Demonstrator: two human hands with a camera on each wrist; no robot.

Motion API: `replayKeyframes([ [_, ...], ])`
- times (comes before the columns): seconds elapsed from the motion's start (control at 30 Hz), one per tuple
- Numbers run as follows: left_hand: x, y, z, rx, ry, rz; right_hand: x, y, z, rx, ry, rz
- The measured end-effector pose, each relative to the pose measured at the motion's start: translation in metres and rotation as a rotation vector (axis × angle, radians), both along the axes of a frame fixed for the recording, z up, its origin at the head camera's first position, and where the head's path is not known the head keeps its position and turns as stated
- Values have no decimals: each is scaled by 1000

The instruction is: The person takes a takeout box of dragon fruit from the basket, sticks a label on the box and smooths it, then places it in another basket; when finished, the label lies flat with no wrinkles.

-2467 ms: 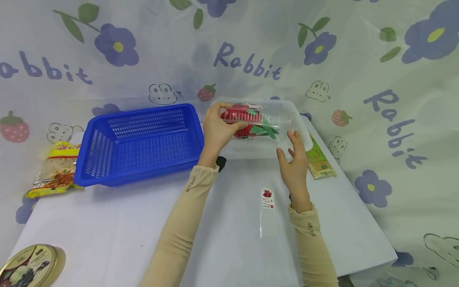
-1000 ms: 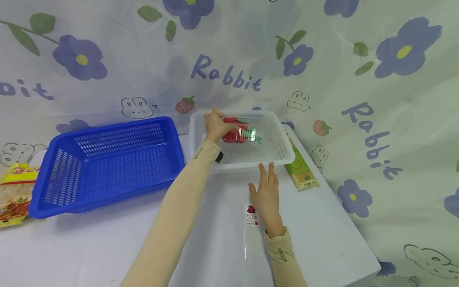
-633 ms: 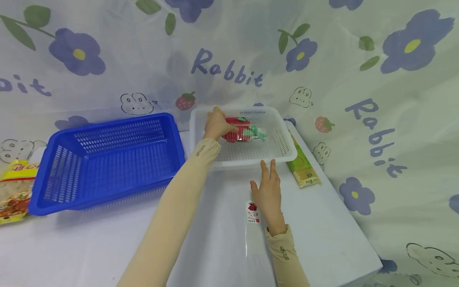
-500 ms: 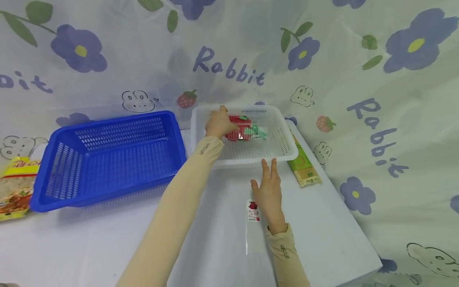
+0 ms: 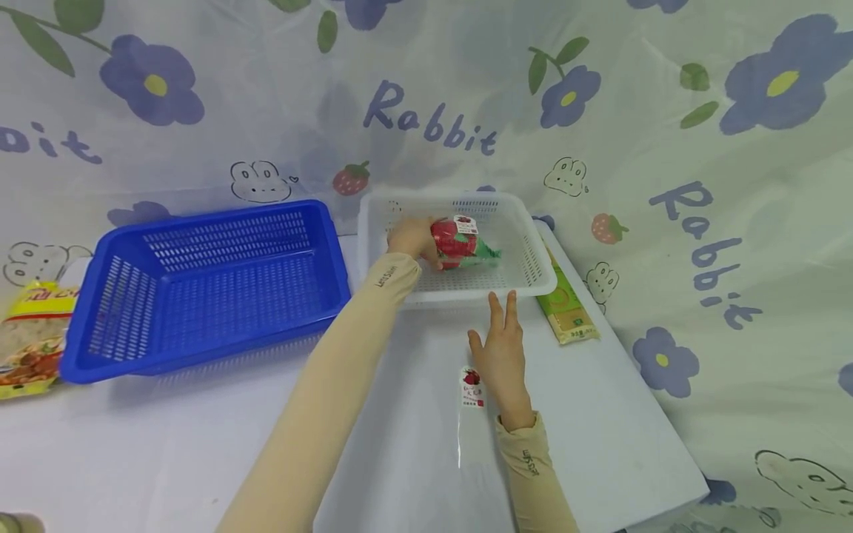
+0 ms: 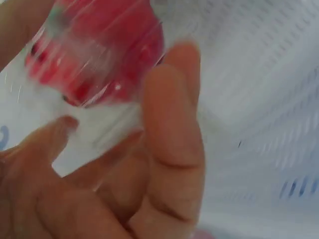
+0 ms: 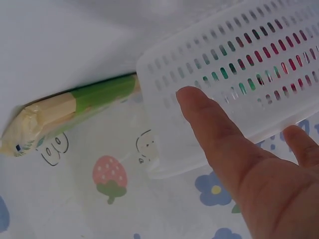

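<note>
A clear plastic box of dragon fruit [image 5: 456, 243], red with green leaf tips, lies inside the white basket [image 5: 466, 295], its small label facing up. My left hand [image 5: 413, 238] is down in the basket at the box's left end. In the left wrist view the left fingers [image 6: 172, 119] are bent loosely below the blurred red fruit, and nothing shows clearly pinched between them. My right hand [image 5: 501, 359] reaches to the basket's near side with fingers extended. Its index fingertip [image 7: 192, 97] appears to touch the slotted outer wall in the right wrist view.
A blue basket [image 5: 206, 344] stands to the left, beside a yellow food packet [image 5: 36, 337]. Right of the white basket lies a green and tan packet [image 5: 569, 307]. A clear strip with a dragon fruit label [image 5: 472, 389] lies in front. A round tin [image 5: 16, 524] shows at bottom left.
The box went from above the white basket down into it, and its label has come into view. My left hand moved lower at its end. My right hand drew back to the basket's front wall.
</note>
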State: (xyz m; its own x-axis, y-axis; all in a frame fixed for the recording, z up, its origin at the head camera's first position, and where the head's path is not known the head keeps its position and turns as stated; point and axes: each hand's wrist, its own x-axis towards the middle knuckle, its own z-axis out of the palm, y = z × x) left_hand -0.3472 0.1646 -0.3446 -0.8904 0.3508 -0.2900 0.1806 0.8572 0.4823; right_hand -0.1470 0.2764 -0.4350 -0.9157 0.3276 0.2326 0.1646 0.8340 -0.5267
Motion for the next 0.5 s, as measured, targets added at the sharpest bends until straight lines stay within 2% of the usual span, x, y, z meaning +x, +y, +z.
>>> replayKeyframes([
  [0.17,5,4,-9,30,-26,62,-1,0,0,-11,-5,-6],
  [0.37,8,9,-11,-31,0,81,-1,-1,1,-11,-9,-11],
  [0.5,10,8,-11,-24,-12,81,0,1,0,-9,-26,-12],
])
